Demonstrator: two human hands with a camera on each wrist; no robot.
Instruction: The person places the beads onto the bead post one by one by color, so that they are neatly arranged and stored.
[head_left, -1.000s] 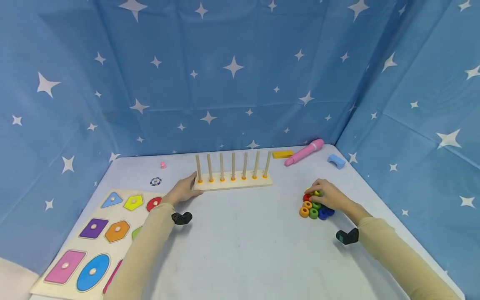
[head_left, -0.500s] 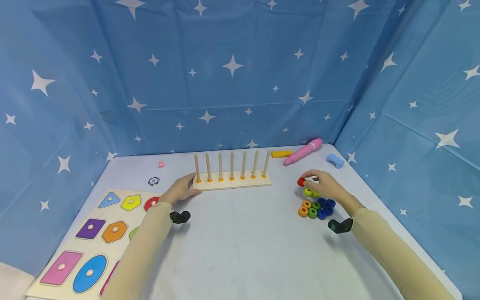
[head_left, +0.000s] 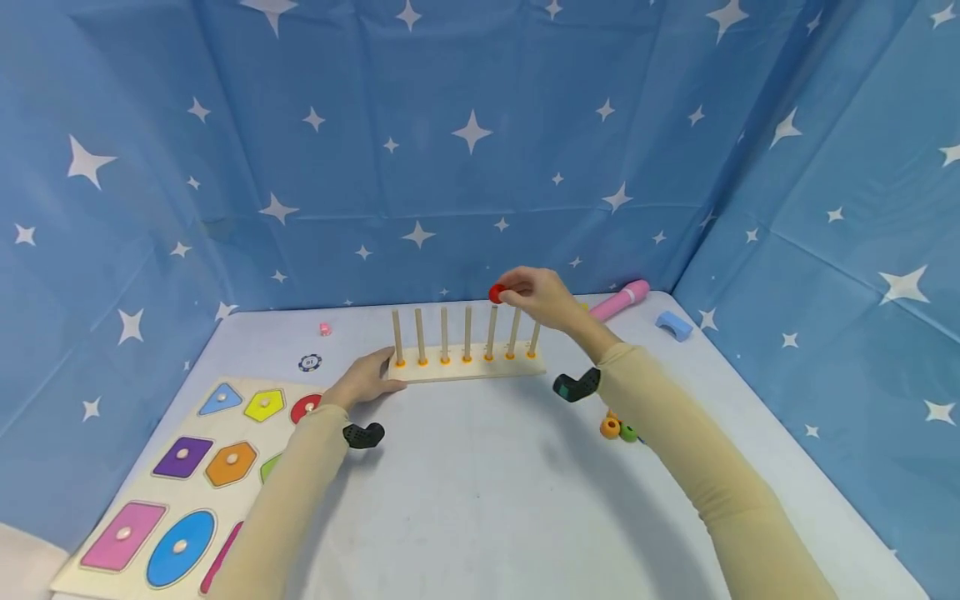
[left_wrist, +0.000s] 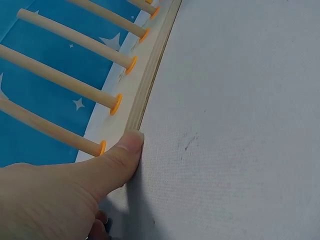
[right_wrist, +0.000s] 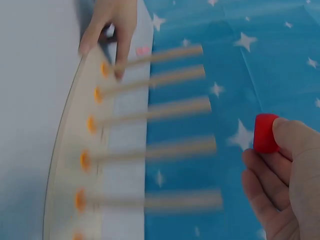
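My left hand point(head_left: 365, 379) grips the left end of a wooden peg board point(head_left: 480, 373), the thumb along its front edge and the other fingers round behind. Seven-odd is left uncounted: several upright pegs point(left_wrist: 75, 37) stand in its base, each with an orange ring at the foot. Between thumb and fingers my right hand point(head_left: 542, 296) pinches a red bead point(right_wrist: 265, 133), raised to about the height of the peg tops, in the head view just above the third peg from the right. In the right wrist view the bead is beyond the peg tips, apart from them.
Orange beads point(head_left: 610, 428) and a green bead point(head_left: 628, 433) lie at the right, partly under the right sleeve. A pink microphone-shaped toy point(head_left: 622, 300) and blue arch block point(head_left: 674, 325) are behind. Leftward are a shape puzzle point(head_left: 187, 495), poker chip point(head_left: 310, 363) and pink die point(head_left: 325, 329).
My right hand has picked the red bead from the bead group and carried it left and up to the pegs. The left hand stays on the board's end.
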